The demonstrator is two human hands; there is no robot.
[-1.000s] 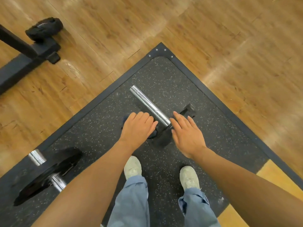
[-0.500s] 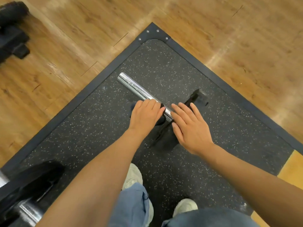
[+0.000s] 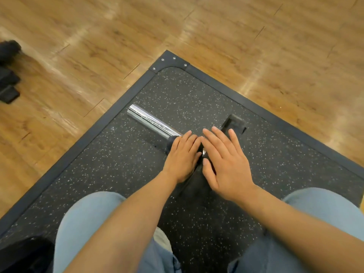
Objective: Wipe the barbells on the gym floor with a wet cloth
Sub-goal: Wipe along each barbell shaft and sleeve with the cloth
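Barbell [image 3: 152, 122]: chrome sleeve lies on speckled rubber mat [image 3: 118, 164], free end toward mat corner. Left hand [image 3: 182, 156] curled over a dark cloth [image 3: 171, 142] wrapped on the bar. Right hand [image 3: 226, 162] flat, fingers spread, resting on black plate [image 3: 234, 123]. No containers seen

A speckled black rubber mat [image 3: 122, 174] with a dark border covers the wooden gym floor [image 3: 98, 36]. A chrome barbell sleeve [image 3: 151, 122] lies directly on the mat.
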